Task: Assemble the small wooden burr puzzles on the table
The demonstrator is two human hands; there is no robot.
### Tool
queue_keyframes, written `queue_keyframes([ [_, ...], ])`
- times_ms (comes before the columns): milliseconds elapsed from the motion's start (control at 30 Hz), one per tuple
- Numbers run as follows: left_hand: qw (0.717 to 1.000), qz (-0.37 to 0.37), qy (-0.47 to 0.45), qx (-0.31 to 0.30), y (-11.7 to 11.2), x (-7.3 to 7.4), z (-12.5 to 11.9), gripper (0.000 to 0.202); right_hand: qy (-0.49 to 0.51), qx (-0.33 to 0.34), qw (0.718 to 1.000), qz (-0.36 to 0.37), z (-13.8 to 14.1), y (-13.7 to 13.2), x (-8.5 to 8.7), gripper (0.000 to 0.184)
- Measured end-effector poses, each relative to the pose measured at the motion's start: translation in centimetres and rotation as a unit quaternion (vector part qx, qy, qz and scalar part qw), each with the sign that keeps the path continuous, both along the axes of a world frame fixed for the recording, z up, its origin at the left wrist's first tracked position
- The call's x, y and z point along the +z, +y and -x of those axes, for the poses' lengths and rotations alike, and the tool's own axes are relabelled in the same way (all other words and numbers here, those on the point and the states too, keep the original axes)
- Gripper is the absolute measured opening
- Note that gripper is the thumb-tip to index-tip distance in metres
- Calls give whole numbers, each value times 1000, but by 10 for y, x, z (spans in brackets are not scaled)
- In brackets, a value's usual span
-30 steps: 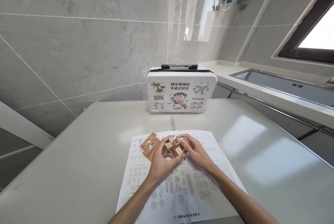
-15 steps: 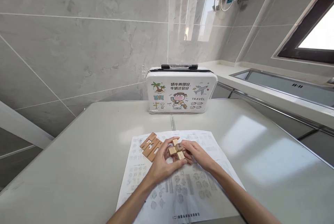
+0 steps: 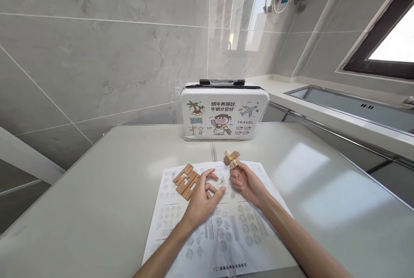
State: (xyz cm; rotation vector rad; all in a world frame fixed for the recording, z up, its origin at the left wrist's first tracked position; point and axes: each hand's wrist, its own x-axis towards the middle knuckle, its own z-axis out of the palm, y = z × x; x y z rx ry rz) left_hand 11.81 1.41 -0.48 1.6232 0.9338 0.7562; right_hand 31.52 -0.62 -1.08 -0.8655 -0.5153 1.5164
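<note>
A small cross-shaped wooden burr puzzle point(image 3: 231, 157) is in my right hand point(image 3: 247, 183), raised over the far edge of the paper. My thumb and fingers pinch one of its lettered bar ends. My left hand point(image 3: 203, 198) holds nothing; its fingers are curved and apart, just above the printed sheet point(image 3: 181, 243). Close to its fingertips, flat brown wooden pieces with cut-out notches point(image 3: 186, 181) lie side by side on the sheet's upper left.
A white case with cartoon prints point(image 3: 225, 114) stands upright at the back of the pale table point(image 3: 97, 200), against the tiled wall. On the right, a counter with a sink point(image 3: 349, 105) runs alongside.
My right hand has lifted the wooden burr puzzle away from my left hand, up and to the right, turning it. My left hand has let go and stays nearly in place.
</note>
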Motion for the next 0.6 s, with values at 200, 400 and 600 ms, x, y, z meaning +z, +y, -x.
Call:
queue_keyframes([
  [200, 1000, -19, 15, 1, -1, 6, -1, 39, 142, -90, 986, 0, -15, 6, -16, 16],
  [400, 999, -29, 26, -4, -2, 9, 0, 36, 174, -142, 974, -21, -27, 8, -26, 15],
  [600, 999, -28, 33, -10, -3, 13, 1, 33, 177, -159, 971, -37, -40, 8, -27, 14],
])
